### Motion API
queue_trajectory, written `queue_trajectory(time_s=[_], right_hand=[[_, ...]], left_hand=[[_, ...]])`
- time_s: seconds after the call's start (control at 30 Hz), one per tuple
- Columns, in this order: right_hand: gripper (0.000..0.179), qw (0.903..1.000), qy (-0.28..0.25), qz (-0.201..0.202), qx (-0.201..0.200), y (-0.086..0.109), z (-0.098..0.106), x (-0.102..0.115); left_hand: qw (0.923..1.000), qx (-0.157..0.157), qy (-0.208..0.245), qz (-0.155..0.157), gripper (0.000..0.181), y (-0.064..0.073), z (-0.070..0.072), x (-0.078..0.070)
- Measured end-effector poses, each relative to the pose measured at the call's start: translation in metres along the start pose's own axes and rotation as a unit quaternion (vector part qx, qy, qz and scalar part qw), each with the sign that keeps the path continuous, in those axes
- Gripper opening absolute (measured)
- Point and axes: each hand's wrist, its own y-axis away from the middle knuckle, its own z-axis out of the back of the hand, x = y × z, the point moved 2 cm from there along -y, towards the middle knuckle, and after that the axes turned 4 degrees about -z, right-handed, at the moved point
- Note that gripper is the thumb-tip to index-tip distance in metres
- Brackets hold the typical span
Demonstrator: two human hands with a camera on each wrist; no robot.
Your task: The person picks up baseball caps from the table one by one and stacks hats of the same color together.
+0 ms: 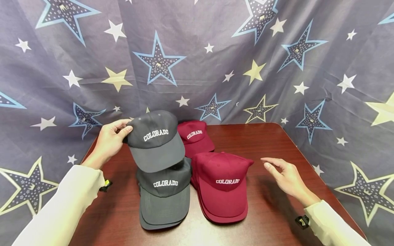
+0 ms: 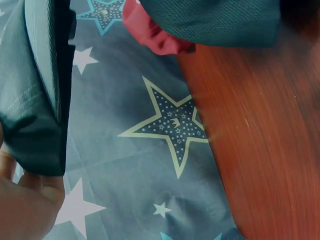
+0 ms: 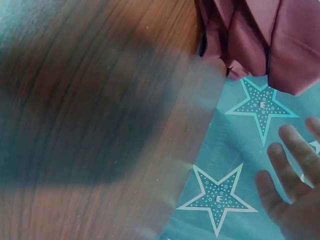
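Note:
My left hand [image 1: 111, 138] pinches the left rear edge of a dark grey baseball cap [image 1: 157, 153] with white COLORADO lettering, its brim tilted down toward me. This cap is held up over a stack of similar dark grey caps [image 1: 164, 206] and overlaps its top. In the left wrist view, fingers [image 2: 50, 187] grip the cap's lower edge. Beside the grey stack sits a stack of maroon COLORADO caps [image 1: 224, 200], brims toward me. My right hand [image 1: 286, 176] hovers just right of it, fingers extended, apart from the caps and holding nothing.
Another maroon cap [image 1: 195, 138] lies farther back, partly hidden by the held cap. Everything stands on a glossy reddish-brown wooden table [image 1: 246, 136]. A grey cloth [image 1: 197, 68] printed with stars hangs behind and along both sides.

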Motion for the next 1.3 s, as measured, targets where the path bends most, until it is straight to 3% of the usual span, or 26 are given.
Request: queue_trajectory(time_s=[0.27,0.67,1.0,1.3], right_hand=[[0.028,0.9999,-0.005,0.007,-0.010,-0.001,0.000,0.003],[0.035,0.9984,-0.020,0.046,-0.024,-0.001,0.000,0.010],[0.036,0.9980,-0.026,0.053,-0.025,0.001,-0.001,0.011],[0.036,0.9974,-0.029,0.059,-0.029,0.002,-0.001,0.011]], left_hand=[[0.9981,0.054,0.002,-0.029,0.021,0.008,-0.003,-0.006],[0.9914,0.123,0.023,-0.038,0.019,0.023,-0.013,-0.016],[0.9875,0.146,0.040,-0.045,0.019,0.032,-0.015,-0.020],[0.9861,0.144,0.044,-0.069,0.020,0.044,-0.015,-0.021]])
